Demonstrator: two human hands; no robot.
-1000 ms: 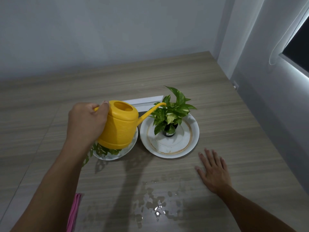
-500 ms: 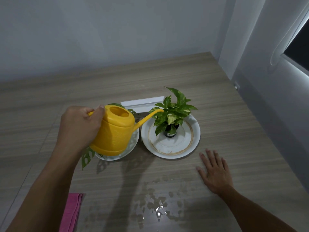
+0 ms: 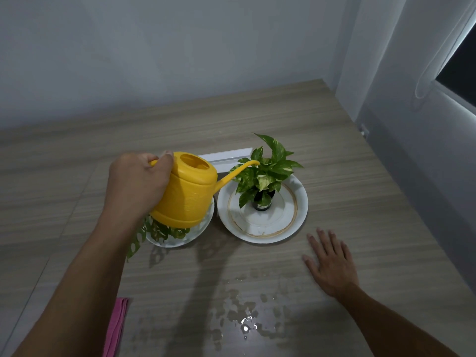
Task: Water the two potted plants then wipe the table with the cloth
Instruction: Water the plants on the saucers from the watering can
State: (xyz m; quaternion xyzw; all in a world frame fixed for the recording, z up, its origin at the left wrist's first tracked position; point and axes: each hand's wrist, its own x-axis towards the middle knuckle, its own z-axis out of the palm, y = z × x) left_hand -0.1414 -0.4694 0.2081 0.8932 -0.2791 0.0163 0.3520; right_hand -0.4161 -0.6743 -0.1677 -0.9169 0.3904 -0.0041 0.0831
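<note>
Left hand (image 3: 137, 186) holds watering can (image 3: 188, 191) over plants.

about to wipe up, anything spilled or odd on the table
Yes: water is spilled in a patchy puddle on the table, near the front edge, between the pink cloth and the right hand. Nothing else looks odd.

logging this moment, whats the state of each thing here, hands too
yellow watering can: lifted, spout over right plant
left hand: shut on can handle
right hand: open, flat on table
right plant: upright on white plate
left plant: mostly hidden behind can
pink cloth: folded, untouched
table: wet near front
</note>
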